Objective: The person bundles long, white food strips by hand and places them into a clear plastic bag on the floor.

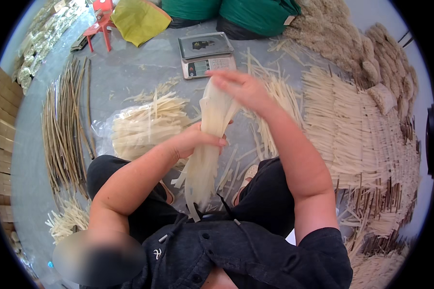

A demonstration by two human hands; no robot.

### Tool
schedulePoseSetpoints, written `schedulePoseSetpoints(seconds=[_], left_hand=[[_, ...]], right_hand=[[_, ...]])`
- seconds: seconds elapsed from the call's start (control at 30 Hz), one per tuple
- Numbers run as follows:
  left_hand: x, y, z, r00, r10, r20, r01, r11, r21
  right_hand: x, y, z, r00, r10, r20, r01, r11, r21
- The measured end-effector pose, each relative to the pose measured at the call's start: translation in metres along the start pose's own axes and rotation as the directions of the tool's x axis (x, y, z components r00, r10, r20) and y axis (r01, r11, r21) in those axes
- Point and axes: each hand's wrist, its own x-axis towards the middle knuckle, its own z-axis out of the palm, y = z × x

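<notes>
My left hand [199, 140] is closed around the middle of a bundle of pale, thin dried strips [213, 115], its thumb across the front. The bundle's loose ends hang down between my knees. At the upper end, my right hand [238, 88] lies against or just over the strips, its fingers blurred; whether they pinch anything is unclear. Left of the bundle, more pale strips [148, 123] lie stacked on a clear plastic bag [102, 132]. A digital scale [207, 54] stands on the floor beyond my hands. Loose strips [275, 97] are heaped to the right.
Long thin brown sticks [65, 126] lie at the left. Rows of pale strips [336, 123] cover the right side, with tan bundles [325, 32] piled behind. Green sacks [260, 16], a yellow sack [141, 21] and a red plastic chair [102, 26] stand at the back.
</notes>
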Motion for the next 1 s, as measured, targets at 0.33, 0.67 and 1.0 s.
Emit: schedulePoseSetpoints(seconds=[0.33, 0.67, 1.0], left_hand=[[-0.005, 0.004, -0.003, 0.997, 0.080, -0.010, -0.081, 0.996, -0.035], [0.000, 0.065, -0.021, 0.701, 0.336, -0.629, -0.618, 0.727, -0.300], [-0.025, 0.081, -0.153, 0.837, 0.206, -0.507, -0.228, 0.973, 0.019]], right_hand=[[0.003, 0.004, 0.028, 0.990, 0.123, -0.066, -0.123, 0.992, 0.006], [-0.022, 0.002, 0.081, 0.981, -0.008, 0.195, 0.065, 0.955, -0.289], [0.072, 0.071, 0.092, 0.976, 0.068, 0.206, 0.029, 0.898, -0.438]])
